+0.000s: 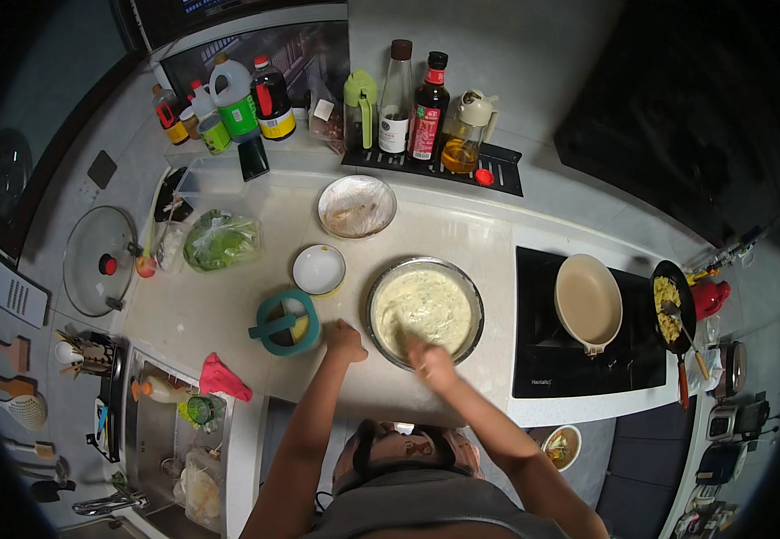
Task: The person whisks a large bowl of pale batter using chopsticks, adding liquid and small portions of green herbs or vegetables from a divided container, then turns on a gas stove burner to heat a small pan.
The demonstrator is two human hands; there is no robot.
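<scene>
A metal mixing bowl stands on the counter in front of me. It holds a pale, wet, batter-like mixture with small flecks. My right hand reaches over the bowl's near rim, its fingers at the mixture. Motion blur hides whether they grip a utensil. Just left of the bowl, my left hand rests curled on the counter, with nothing visible in it. Nearest to that hand is a teal divided seasoning box. Behind it sits a small white bowl; farther back is a larger bowl with residue inside.
Right is a black cooktop with an empty beige pan; beyond it, a frying pan holds yellow food. Bottles line the back ledge. Bagged greens lie left, near the sink and a pink cloth.
</scene>
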